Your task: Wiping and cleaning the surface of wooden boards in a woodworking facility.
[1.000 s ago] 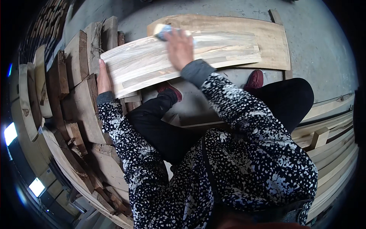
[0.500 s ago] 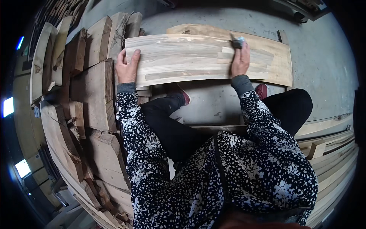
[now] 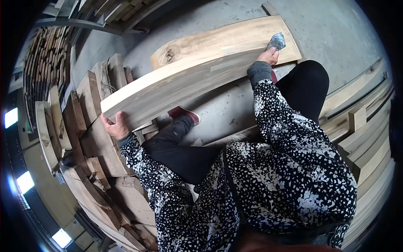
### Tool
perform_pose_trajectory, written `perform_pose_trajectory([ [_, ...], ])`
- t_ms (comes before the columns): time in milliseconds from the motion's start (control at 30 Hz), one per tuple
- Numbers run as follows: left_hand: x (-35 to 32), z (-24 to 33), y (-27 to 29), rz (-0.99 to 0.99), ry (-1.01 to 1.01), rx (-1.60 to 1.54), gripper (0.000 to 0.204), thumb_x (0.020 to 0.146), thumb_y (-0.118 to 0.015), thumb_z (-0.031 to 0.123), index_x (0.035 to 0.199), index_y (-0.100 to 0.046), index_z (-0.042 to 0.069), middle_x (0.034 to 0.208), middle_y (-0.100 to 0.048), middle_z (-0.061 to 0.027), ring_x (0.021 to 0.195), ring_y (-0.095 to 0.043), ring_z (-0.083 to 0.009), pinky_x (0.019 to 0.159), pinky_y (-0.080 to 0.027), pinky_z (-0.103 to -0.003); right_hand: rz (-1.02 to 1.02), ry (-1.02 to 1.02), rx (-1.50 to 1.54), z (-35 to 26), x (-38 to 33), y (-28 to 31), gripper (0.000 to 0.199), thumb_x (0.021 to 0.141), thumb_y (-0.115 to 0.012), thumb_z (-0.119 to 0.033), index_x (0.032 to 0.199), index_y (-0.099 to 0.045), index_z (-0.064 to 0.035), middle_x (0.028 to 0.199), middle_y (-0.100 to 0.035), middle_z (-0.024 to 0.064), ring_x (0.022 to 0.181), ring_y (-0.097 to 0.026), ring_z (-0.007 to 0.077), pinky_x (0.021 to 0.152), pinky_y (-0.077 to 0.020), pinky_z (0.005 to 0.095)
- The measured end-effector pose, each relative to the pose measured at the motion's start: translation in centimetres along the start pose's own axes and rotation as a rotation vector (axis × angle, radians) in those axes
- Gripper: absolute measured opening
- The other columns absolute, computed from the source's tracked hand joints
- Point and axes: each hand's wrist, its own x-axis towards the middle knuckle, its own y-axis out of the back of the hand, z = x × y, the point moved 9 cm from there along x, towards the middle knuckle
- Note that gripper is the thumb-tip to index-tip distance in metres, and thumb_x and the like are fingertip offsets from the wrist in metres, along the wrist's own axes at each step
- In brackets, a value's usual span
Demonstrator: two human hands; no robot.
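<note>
A long pale wooden board (image 3: 189,86) with grey-streaked grain stands tilted in front of me, its light long edge turned upward. My left hand (image 3: 116,126) grips its near left corner, thumb on the streaked face and fingers round the end. At the other end, my right hand (image 3: 269,56) pinches a small blotchy blue-grey piece (image 3: 277,41), whose exact kind I cannot make out. That hand is beside the board's right end; whether it also bears on the wood is unclear. Behind lies a wider plank (image 3: 222,37) with a dark knot.
Rough thick slabs (image 3: 96,145) are stacked close on my left. Long planks (image 3: 371,143) lie along my right. More stacked timber (image 3: 47,63) stands farther off at the left. My legs straddle the area below the board, with a red shoe (image 3: 191,116) on the concrete floor (image 3: 226,105).
The board has turned from lying flat to standing tilted, its long edge now showing. Its left end has come lower, nearer me. My right hand still holds the blue-grey piece. The whole view has rotated.
</note>
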Motion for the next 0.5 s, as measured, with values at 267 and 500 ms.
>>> perform_pose_trajectory([
  [267, 0.1, 1.1, 0.1, -0.011, -0.047, 0.020, 0.054, 0.067, -0.072, 0.031, 0.104, -0.049, -0.001, 0.094, -0.054, -0.0063, 0.087, -0.051, -0.0158, 0.078, -0.040, -0.028, 0.038, -0.060, -0.131, 3.0, 3.5, 0.7, 0.027, 0.082, -0.042, -0.017, 0.086, -0.053, 0.0071, 0.081, -0.056, 0.0252, 0.076, -0.052, 0.0379, 0.071, -0.0399, 0.0407],
  [500, 0.3, 1.2, -0.3, 0.029, -0.040, 0.080, 0.056, 0.068, -0.071, 0.037, 0.102, -0.050, -0.001, 0.092, -0.055, -0.0066, 0.084, -0.052, -0.0158, 0.076, -0.041, -0.028, -0.081, 0.220, -0.131, -1.0, 1.5, -1.2, 0.026, 0.081, -0.041, -0.014, 0.090, -0.056, 0.0051, 0.081, -0.057, 0.0240, 0.079, -0.052, 0.0371, 0.072, -0.0408, 0.0400],
])
